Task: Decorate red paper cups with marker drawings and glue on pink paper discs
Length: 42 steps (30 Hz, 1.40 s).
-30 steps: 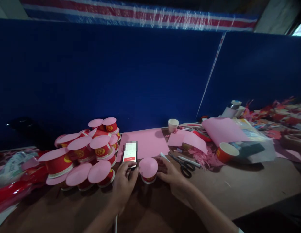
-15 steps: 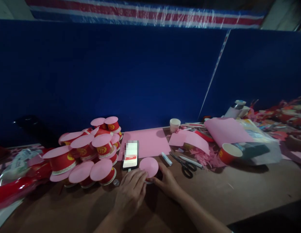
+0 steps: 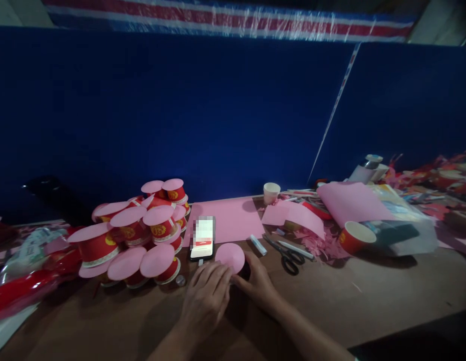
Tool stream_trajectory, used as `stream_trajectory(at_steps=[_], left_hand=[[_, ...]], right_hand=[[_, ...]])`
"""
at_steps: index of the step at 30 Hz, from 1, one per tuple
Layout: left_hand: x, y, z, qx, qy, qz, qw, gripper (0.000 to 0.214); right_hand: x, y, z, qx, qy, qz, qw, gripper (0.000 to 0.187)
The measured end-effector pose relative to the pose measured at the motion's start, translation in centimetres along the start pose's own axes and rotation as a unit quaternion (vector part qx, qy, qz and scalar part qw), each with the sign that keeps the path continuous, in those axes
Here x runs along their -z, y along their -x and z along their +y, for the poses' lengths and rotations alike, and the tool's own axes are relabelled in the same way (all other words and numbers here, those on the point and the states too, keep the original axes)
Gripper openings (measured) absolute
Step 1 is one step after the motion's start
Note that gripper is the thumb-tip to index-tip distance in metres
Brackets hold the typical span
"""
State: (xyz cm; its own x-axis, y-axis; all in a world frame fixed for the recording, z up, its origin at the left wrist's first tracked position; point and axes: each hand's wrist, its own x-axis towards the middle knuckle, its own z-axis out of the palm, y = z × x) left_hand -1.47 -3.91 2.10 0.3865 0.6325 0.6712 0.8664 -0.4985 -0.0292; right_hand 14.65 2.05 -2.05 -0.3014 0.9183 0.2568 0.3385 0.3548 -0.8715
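A round pink paper disc (image 3: 230, 255) sits in front of me on top of a paper cup that is mostly hidden by my hands. My left hand (image 3: 207, 291) is closed at the disc's near left edge, its fingers pressed together against the cup. From the right, my right hand (image 3: 257, 282) curls round the cup's side, thumb in front. A phone (image 3: 202, 239) with a lit screen lies just beyond my left hand. Several red cups topped with pink discs (image 3: 158, 260) stand stacked to the left.
A pink sheet (image 3: 236, 218) lies behind the phone. To the right are a glue stick (image 3: 258, 245), black scissors (image 3: 289, 258), pink scraps (image 3: 321, 244), a red cup (image 3: 356, 238) on its side and a white cup (image 3: 271, 193). Red plastic packaging (image 3: 30, 288) lies far left.
My left hand has shifted slightly right along the disc's near edge, covering more of the cup below. My right hand keeps its grip. The view has moved very slightly.
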Motion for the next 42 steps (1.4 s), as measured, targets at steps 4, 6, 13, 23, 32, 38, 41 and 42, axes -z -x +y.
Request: stream_trajectory(at_steps=[4,6,13,23,32,38,41,42], left_hand=[[-0.1,0.3,0.0,-0.006,0.003,-0.005,1.000,0.034],[-0.3,0.6,0.2,-0.006,0.004,-0.003,1.000,0.035],[-0.7,1.4,0.1,0.002,0.006,-0.011,1.000,0.036],[-0.6,1.1,-0.4,-0.003,0.005,-0.008,1.000,0.038],[0.1,0.7,-0.8,-0.021,-0.008,-0.019,1.000,0.038],[-0.3,0.8,-0.8,-0.022,-0.015,-0.015,1.000,0.038],[-0.4,0.8,-0.9,-0.023,-0.015,-0.014,1.000,0.038],[-0.4,0.9,-0.8,-0.026,-0.012,-0.012,1.000,0.038]], right_hand=[[-0.3,0.4,0.4,0.010,0.004,-0.003,1.000,0.059],[-0.4,0.5,0.4,0.012,0.011,0.001,1.000,0.059],[-0.5,0.4,-0.2,0.006,0.072,0.010,0.997,0.045],[-1.1,0.8,1.5,0.018,0.093,0.002,0.996,0.050],[-1.2,0.7,1.8,0.027,0.118,0.043,0.992,0.056],[-1.3,1.0,2.3,0.050,0.129,0.039,0.990,0.053],[-1.2,0.9,2.3,0.042,0.139,0.042,0.989,0.052],[-1.1,0.9,2.3,0.040,0.144,0.047,0.988,0.053]])
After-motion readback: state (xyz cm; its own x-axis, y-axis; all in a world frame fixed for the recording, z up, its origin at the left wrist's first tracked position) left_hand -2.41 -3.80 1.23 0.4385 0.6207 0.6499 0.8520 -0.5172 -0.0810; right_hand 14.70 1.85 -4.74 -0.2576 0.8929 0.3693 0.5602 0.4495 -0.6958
